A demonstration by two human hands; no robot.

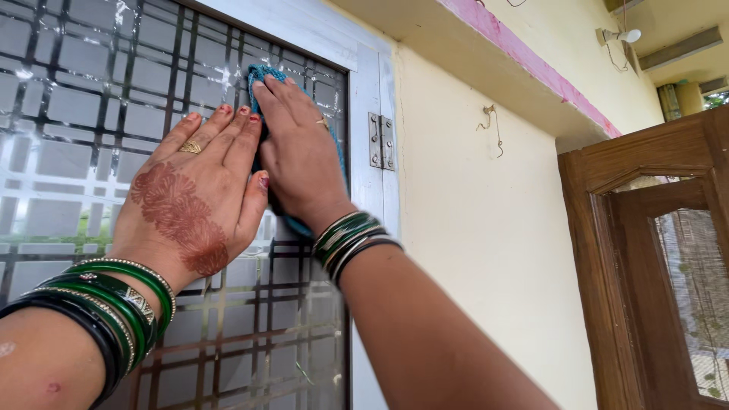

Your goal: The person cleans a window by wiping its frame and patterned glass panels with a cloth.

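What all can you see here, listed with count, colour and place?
cloth: one, teal, pressed on the glass under the right hand
window: one, reflective glass with dark grille, left
frame: one, white, right of the glass
hinge: one, silver, on the frame
wall: one, cream, centre
hook: one, rusty wire, on the wall
door: one, brown wood, far right
lamp: one, white, top right
bangles: several, green and black, on both wrists
left hand: one, hennaed, flat on the glass
right hand: one, flat on the cloth
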